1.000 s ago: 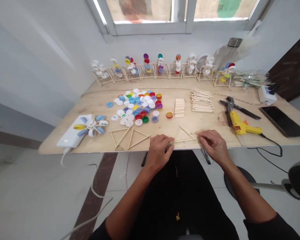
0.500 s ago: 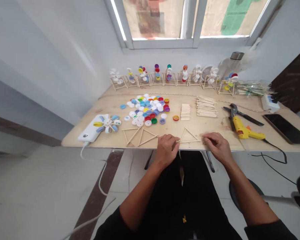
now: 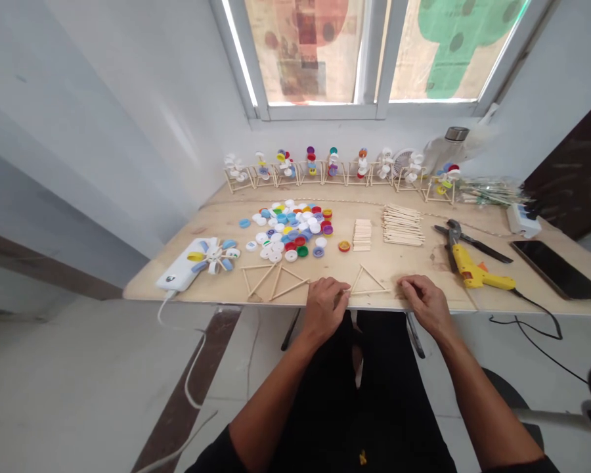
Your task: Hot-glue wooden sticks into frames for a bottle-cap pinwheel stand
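A triangle of thin wooden sticks [image 3: 368,291] lies flat at the table's front edge, between my hands. My left hand [image 3: 326,301] rests at its left corner, fingers closed; whether they grip the corner is too small to tell. To the right of the triangle, apart from it, my right hand [image 3: 425,301] is at the edge with thumb and fingertips pressed together; anything between them is too small to make out. Two more stick triangles [image 3: 289,289] lie left of my left hand. Beyond are a pile of coloured bottle caps [image 3: 295,230], short sticks [image 3: 362,235] and longer sticks [image 3: 402,225].
A yellow glue gun [image 3: 473,270], black-handled pliers [image 3: 480,244] and a phone [image 3: 559,268] lie right. At left, a cap pinwheel [image 3: 215,255] rests on a white power bank [image 3: 178,270]. Several stick stands with cap pinwheels [image 3: 333,167] line the back, near a bottle [image 3: 446,148].
The view has tilted up slightly, so the table sits lower in the picture. My right hand is a little farther from the triangle's right corner; my left hand remains at the left one.
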### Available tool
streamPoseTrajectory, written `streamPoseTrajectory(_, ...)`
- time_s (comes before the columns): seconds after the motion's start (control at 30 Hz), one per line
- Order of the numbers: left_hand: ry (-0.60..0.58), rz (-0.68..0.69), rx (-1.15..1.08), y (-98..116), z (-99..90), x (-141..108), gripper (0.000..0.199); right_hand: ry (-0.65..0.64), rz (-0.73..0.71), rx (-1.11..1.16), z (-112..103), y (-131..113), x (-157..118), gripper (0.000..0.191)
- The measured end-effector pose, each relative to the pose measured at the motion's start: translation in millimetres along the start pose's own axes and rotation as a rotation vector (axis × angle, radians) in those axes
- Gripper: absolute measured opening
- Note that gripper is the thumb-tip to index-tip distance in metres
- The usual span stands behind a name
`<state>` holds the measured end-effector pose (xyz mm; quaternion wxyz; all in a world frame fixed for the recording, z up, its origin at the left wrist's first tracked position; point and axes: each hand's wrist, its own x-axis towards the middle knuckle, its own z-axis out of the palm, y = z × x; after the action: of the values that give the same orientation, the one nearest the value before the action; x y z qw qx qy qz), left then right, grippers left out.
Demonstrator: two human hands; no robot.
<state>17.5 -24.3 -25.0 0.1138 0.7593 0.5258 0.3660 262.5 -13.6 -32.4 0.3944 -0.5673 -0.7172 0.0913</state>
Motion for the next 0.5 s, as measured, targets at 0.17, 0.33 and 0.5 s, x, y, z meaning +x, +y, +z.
streamPoseTrajectory(0.17,-0.007,-0.029,-0.003,0,-0.9,5,0.014,-0.014,0.025,0.014,1,-1,0,0.026)
streamPoseTrajectory(0.33,-0.076,-0.003,0.023,0,3.8,23,0.015,-0.017,0.054,0.033,1,-2,-1,0.027)
streamPoseTrajectory(0.5,-0.246,0.130,0.220,13,10.5,50,0.025,-0.067,0.075,0.039,0,-2,-2,0.028)
